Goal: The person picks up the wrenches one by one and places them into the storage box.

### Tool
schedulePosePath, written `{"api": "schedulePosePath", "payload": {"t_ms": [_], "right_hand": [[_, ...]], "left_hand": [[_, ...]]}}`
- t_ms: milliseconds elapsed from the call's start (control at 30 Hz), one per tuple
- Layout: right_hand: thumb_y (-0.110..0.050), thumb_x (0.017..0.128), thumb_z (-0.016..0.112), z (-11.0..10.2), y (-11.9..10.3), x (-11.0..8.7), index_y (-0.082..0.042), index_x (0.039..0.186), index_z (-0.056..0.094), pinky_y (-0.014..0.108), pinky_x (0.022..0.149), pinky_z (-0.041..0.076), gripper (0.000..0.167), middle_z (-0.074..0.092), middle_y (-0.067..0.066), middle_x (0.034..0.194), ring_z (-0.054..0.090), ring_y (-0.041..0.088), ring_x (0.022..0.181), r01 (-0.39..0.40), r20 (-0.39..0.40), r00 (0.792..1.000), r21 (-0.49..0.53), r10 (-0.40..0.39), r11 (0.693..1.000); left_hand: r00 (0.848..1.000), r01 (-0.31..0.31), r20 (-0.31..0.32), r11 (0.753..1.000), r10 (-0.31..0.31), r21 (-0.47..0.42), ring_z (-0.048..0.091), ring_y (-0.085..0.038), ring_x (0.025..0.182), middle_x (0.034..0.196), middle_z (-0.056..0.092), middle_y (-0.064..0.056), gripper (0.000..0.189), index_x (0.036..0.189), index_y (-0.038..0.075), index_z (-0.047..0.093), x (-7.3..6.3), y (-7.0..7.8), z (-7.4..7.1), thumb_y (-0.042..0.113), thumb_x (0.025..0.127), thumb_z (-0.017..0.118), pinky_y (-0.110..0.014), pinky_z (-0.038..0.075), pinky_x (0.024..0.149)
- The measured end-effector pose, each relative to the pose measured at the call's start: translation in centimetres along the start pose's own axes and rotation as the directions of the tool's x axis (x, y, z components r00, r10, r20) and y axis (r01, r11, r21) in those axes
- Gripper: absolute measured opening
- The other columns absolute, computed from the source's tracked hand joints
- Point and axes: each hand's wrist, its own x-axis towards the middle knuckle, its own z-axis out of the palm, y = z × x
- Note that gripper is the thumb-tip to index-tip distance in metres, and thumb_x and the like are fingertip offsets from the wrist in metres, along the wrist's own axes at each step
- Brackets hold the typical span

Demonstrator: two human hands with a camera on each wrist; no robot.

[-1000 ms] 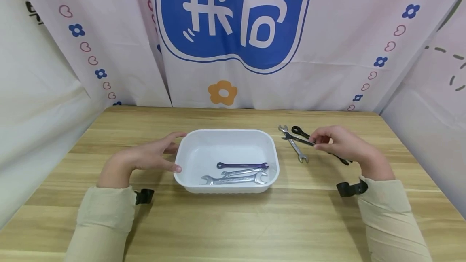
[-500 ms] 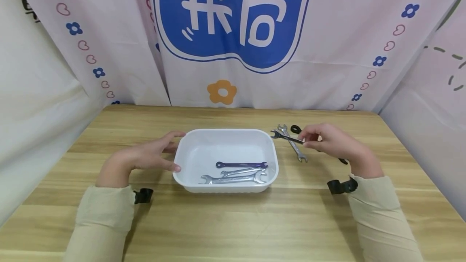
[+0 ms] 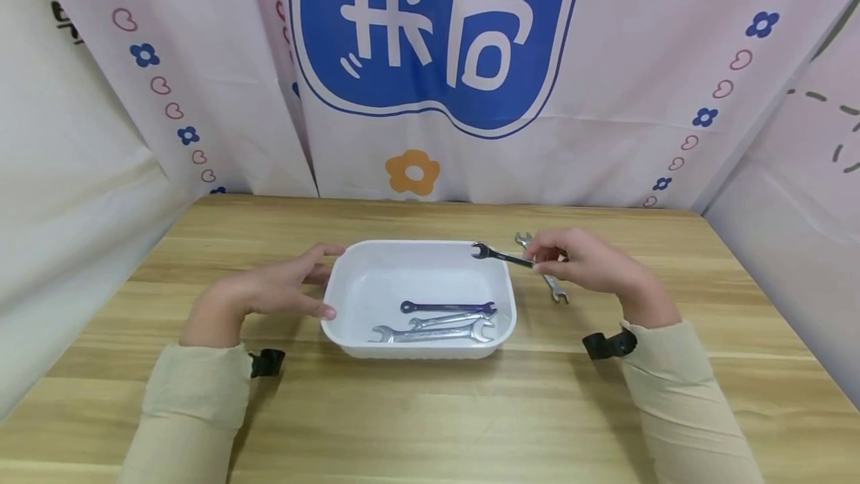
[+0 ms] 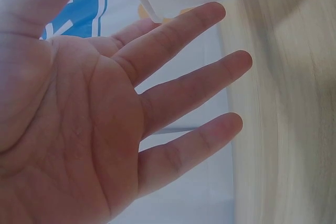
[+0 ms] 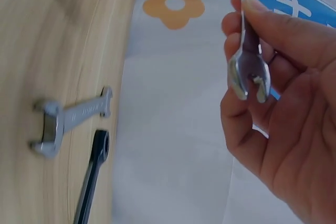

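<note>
Wood-grain tabletop (image 3: 430,417) fills the lower frame. Right of centre, the right hand (image 3: 584,260) pinches a dark wrench (image 3: 504,255), its forked end over the right rim of a white tub (image 3: 416,352); a slack pinch could let it swivel, and lowering it too soon might clip that rim. The left hand (image 3: 282,286), fingers spread, grasps nothing at the left rim. Inside, lower right, lie a purple wrench (image 3: 446,308) and two silver wrenches (image 3: 430,332).

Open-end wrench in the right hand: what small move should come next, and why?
Probably carry the open-end wrench farther over the white tub: in the head view its far end appears over the rim, the right hand is outside, and three wrenches lie inside.
</note>
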Motion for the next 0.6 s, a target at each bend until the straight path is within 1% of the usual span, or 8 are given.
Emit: {"api": "schedulePosePath", "payload": {"t_ms": [67, 333, 467, 600], "right_hand": [[-0.001, 0.092, 0.066, 0.1, -0.2, 0.3, -0.005, 0.105, 0.070, 0.025, 0.068, 0.053, 0.014, 0.069, 0.011, 0.090, 0.059, 0.014, 0.079, 0.010, -0.001, 1.000, 0.011, -0.010, 1.000], [-0.003, 0.092, 0.067, 0.5, -1.2, 1.6, -0.007, 0.106, 0.070, 0.030, 0.074, 0.053, 0.015, 0.070, 0.005, 0.090, 0.060, 0.015, 0.082, 0.077, -0.005, 0.997, 0.020, -0.077, 0.997], [-0.003, 0.092, 0.067, 0.9, -1.7, 2.4, -0.007, 0.107, 0.071, 0.030, 0.071, 0.053, 0.016, 0.071, 0.005, 0.092, 0.060, 0.015, 0.082, 0.085, 0.011, 0.996, 0.047, -0.085, 0.995], [-0.004, 0.092, 0.067, 1.4, -2.5, 3.1, -0.007, 0.107, 0.071, 0.028, 0.069, 0.054, 0.016, 0.072, 0.005, 0.097, 0.060, 0.016, 0.082, 0.089, 0.034, 0.995, 0.075, -0.092, 0.993]], "left_hand": [[1.000, 0.001, 0.001, 1.000, -0.001, -0.001, 0.029, -0.048, 0.146, 0.157, 0.033, -0.028, 0.102, 0.157, 0.015, 0.009, 0.0, 0.0, 0.0, 0.035, 0.084, 0.078, -0.066, 0.038, 0.109], [1.000, 0.019, -0.007, 1.000, -0.019, -0.020, 0.030, -0.048, 0.146, 0.157, 0.033, -0.028, 0.103, 0.158, 0.015, 0.009, 0.0, 0.3, 0.1, 0.032, 0.084, 0.079, -0.066, 0.038, 0.108], [1.000, 0.017, -0.005, 1.000, -0.017, -0.015, 0.029, -0.049, 0.146, 0.157, 0.032, -0.028, 0.103, 0.158, 0.015, 0.009, 0.0, 0.2, 0.1, 0.032, 0.084, 0.079, -0.066, 0.038, 0.108], [1.000, 0.008, -0.004, 1.000, -0.008, -0.017, 0.030, -0.049, 0.145, 0.157, 0.032, -0.028, 0.103, 0.158, 0.015, 0.009, 0.0, 0.1, 0.1, 0.033, 0.084, 0.079, -0.067, 0.038, 0.108]]}}
